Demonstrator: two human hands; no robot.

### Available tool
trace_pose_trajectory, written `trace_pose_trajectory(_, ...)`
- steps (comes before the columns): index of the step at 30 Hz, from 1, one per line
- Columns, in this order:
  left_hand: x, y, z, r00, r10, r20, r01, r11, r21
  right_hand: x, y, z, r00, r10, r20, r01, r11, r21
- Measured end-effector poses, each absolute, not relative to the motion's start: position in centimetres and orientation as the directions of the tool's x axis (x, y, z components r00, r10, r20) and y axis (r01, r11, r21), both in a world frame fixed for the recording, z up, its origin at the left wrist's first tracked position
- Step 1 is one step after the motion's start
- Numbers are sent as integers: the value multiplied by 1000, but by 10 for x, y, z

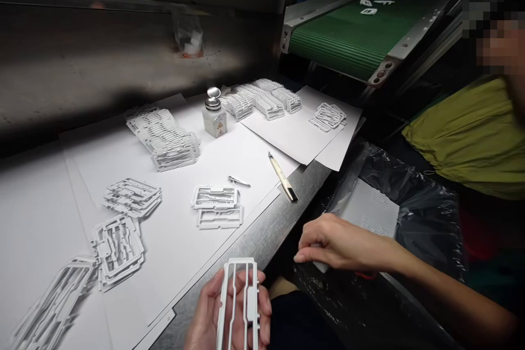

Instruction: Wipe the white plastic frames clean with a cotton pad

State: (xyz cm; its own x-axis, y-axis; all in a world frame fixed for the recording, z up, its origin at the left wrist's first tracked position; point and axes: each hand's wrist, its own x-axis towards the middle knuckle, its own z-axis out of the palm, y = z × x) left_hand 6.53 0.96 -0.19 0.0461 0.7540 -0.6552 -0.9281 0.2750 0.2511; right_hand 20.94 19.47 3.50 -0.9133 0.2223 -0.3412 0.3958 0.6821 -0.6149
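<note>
At ten o'clock, a squarish bottle (215,122) with a shiny metal top stands on paper sheets (159,262) over the brushed-metal table (283,219), its contents hidden. Overlapping openwork stacks (166,139) spread toward nine. At six o'clock, the left hand (240,314) cradles a thin white frame (251,303), slotted and round-cornered, between thumb and curled fingers. The right hand (334,238), toward four, bends its fingers; I cannot tell what they pinch.
</note>
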Motion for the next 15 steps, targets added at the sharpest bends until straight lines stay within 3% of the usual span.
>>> trace_pose_trajectory(5, 61, 6, -16, -16, 822, -569, -917, 214, 335, 218, 197, 32, -866, 376, -328, 493, 539, -683)
trace_pose_trajectory(10, 61, 6, -16, -25, 799, -601, -946, 174, 272, 221, 194, 30, -791, 475, -385, 555, 292, -779)
trace_pose_trajectory(15, 63, 7, -8, -78, 782, -619, -969, 85, 231, 214, 179, 29, -771, 505, -389, 488, 76, -869)
